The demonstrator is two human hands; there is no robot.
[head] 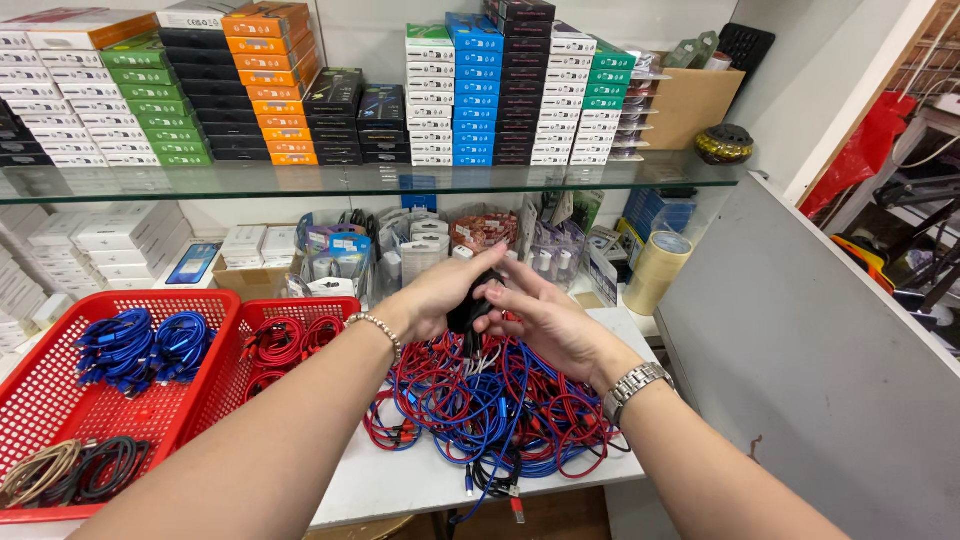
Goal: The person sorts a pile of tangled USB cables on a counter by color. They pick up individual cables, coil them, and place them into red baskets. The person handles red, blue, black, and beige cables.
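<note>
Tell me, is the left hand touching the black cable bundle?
Touching. The head view shows the left hand and right hand wrapped around the black cable bundle.

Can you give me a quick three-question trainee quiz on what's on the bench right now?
1. True or false: both hands, the left hand and the right hand, meet on a black cable bundle above the cable pile.
2. Which colours are the loose cables in that pile mostly? A) green and yellow B) red and blue C) white only
3. Fill in: the coiled blue cables lie in the larger red ____.

Key: 1 true. 2 B. 3 basket; the smaller red basket beside it holds red cables.
</note>
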